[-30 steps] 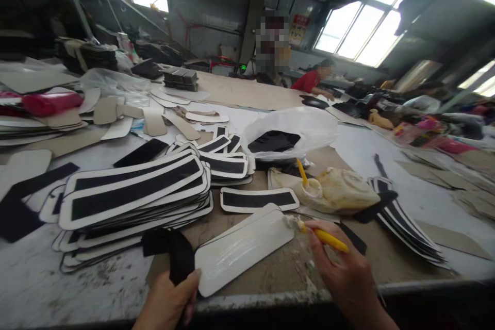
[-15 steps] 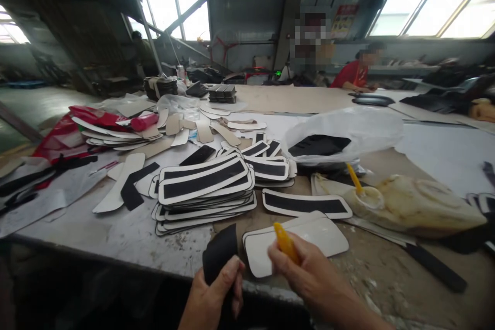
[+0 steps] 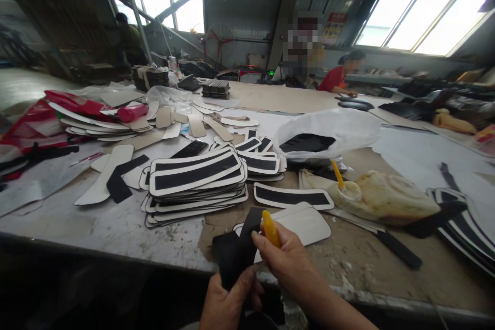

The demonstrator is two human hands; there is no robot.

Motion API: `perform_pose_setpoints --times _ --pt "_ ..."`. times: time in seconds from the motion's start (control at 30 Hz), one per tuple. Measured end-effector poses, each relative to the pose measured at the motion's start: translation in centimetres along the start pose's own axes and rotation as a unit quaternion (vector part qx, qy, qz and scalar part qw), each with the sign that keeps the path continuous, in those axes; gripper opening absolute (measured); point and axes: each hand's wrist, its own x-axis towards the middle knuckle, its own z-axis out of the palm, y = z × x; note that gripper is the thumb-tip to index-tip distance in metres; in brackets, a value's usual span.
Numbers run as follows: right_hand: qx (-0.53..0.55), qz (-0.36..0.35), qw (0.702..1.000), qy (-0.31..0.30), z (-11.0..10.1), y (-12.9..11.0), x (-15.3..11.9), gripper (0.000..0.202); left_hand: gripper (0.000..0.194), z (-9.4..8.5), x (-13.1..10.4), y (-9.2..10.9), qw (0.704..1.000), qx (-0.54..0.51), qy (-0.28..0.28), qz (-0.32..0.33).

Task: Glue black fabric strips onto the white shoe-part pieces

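Observation:
Black strips (image 3: 234, 255) are pinched in my left hand (image 3: 232, 296) at the table's front edge. My right hand (image 3: 288, 258) grips a yellow-handled tool (image 3: 270, 228), its thumb and finger touching the upper part of the black material. The tool's working end is hidden. Behind my hands lie blank white curved panels (image 3: 309, 223). A single white panel with a black strip on it (image 3: 293, 197) lies beyond them. To the left stands a pile of similar panels (image 3: 197, 175).
A yellowed plastic container (image 3: 394, 198) with a yellow stick in its opening lies right. A clear bag (image 3: 328, 131) holds black pieces. A dark-handled blade (image 3: 399, 248) lies near the right front. A person in red (image 3: 333, 79) is across the table.
My right hand has come over to the black material and now touches it. The black material is raised and shows as more than one strip. The view has shifted right.

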Motion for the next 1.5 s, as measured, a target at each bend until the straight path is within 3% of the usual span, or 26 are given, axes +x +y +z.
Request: perform_pose_setpoints --times 0.13,0.23,0.37,0.47,0.57,0.63,0.77,0.9,0.97,1.03,1.13,1.27,1.5 --pt "-0.001 0.02 0.999 0.035 -0.8 -0.6 0.5 0.029 0.042 0.4 0.1 -0.7 1.0 -0.016 -0.015 -0.001" --pt "0.018 0.025 0.996 0.08 -2.6 -1.6 0.7 0.033 0.043 0.0 0.1 -1.4 0.999 -0.033 -0.008 0.012" --pt "0.008 0.015 0.995 0.096 -6.5 -3.9 0.0 0.036 0.046 -1.1 0.7 -1.8 0.989 -0.081 0.119 -0.015" --pt "-0.051 0.042 0.995 0.07 -9.2 -4.9 -0.9 0.039 0.055 -1.5 1.6 -1.3 0.981 -0.081 0.176 -0.029" --pt "-0.132 0.074 0.989 -0.001 -10.8 -4.6 -1.7 0.038 0.057 -1.2 2.9 -0.7 0.989 -0.018 0.138 -0.041" --pt "-0.176 0.095 0.978 -0.06 -11.2 -4.3 -2.2 0.039 0.046 -0.8 3.8 -0.5 0.993 0.011 0.101 -0.058" --pt "-0.175 0.146 0.953 -0.199 -10.4 -5.1 -3.1 0.035 0.034 -0.8 5.1 0.2 0.995 0.036 0.051 -0.074" --pt "-0.083 0.238 0.897 -0.362 -7.9 -6.6 -1.9 0.028 0.03 -1.8 5.7 1.6 0.995 0.068 0.016 -0.067" --pt "-0.127 0.209 0.886 -0.395 -6.4 -6.2 -0.1 0.018 0.028 -2.1 5.9 2.2 0.994 0.082 -0.002 -0.068" --pt "-0.266 0.11 0.886 -0.363 -5.1 -4.8 2.0 0.009 0.025 -2.3 6.1 2.5 0.994 0.087 -0.015 -0.069" --pt "-0.451 0.002 0.85 -0.273 -4.0 -2.4 4.6 0.009 0.024 -2.5 6.4 2.5 0.993 0.082 -0.026 -0.081" --pt "-0.518 0.017 0.818 -0.251 -3.9 -1.1 6.0 0.012 0.026 -2.8 6.6 2.3 0.992 0.065 -0.032 -0.104" --pt "-0.523 0.041 0.813 -0.253 -4.0 -1.1 6.9 0.013 0.021 -3.0 6.9 2.6 0.99 0.053 -0.031 -0.13"
